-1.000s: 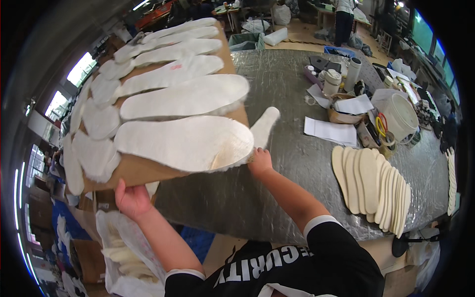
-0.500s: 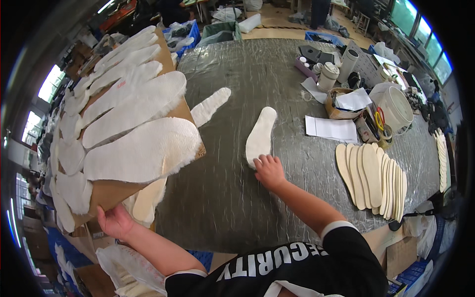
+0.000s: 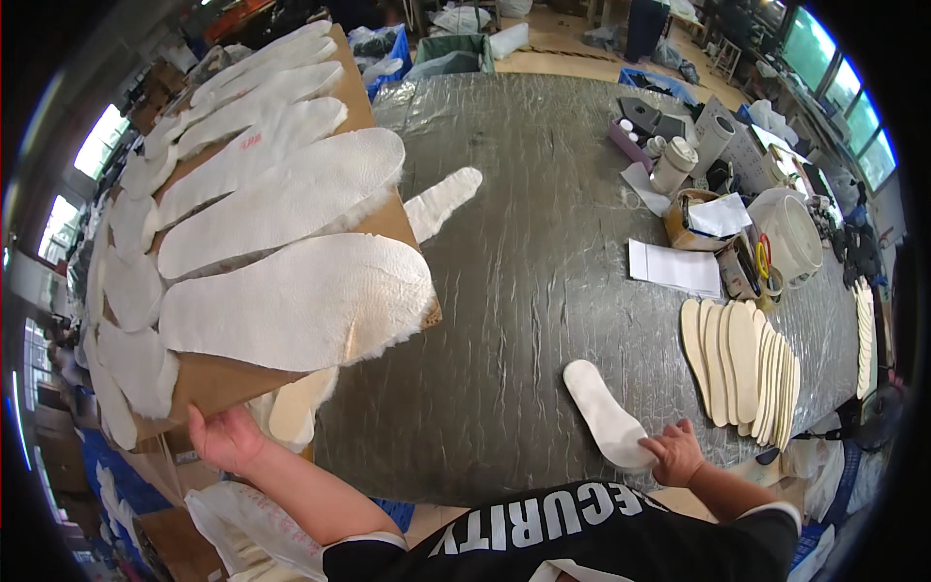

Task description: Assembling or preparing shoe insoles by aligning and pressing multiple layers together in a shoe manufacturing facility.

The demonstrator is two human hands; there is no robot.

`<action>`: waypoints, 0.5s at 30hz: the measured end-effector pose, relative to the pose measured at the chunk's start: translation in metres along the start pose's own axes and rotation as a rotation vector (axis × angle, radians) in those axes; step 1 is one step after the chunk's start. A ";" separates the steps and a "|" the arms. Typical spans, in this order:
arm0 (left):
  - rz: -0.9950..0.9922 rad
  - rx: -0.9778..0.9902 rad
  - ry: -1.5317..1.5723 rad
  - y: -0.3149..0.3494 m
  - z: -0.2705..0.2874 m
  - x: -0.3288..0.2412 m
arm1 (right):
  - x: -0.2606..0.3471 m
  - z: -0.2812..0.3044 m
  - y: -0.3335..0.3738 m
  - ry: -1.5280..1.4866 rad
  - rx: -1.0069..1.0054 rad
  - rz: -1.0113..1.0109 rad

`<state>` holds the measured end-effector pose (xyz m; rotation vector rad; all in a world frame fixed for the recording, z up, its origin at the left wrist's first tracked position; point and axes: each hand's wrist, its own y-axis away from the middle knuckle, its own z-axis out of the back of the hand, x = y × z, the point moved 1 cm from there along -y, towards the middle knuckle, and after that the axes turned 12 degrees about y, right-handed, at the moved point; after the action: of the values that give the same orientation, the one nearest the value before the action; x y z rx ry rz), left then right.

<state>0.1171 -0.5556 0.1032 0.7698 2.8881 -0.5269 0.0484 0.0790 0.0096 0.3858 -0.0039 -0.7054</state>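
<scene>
My left hand grips the near edge of a brown cardboard sheet, its thumb in sight and its other fingers mostly hidden underneath. Rows of white fleece insoles lie on that tilted sheet. At the table's near edge, my right hand pinches one end of a single white insole. The insole's other end points away to the left. Partly behind the cardboard, another fleece insole rests on the table.
Cream insoles stand fanned in a row at the right of the dark, film-covered table. Behind them are white papers, a box, a white bucket and a jar. Crates stand beyond the far edge.
My right hand has drawn the white insole toward me and to the right, turning it. My left hand still holds the cardboard; the whole view has shifted slightly.
</scene>
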 end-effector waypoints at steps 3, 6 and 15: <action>-0.017 -0.003 -0.058 -0.003 -0.001 0.015 | -0.013 0.014 -0.007 0.091 0.523 0.057; -0.225 -0.146 -0.169 0.002 -0.002 -0.053 | -0.018 0.057 -0.120 0.150 0.651 0.197; -0.320 -0.246 -0.236 0.018 -0.016 -0.004 | 0.089 0.131 -0.467 0.050 -0.541 0.123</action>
<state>0.1296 -0.5367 0.1135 0.1970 2.7887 -0.2584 -0.1961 -0.3464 -0.0423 -0.1152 0.2050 -0.5486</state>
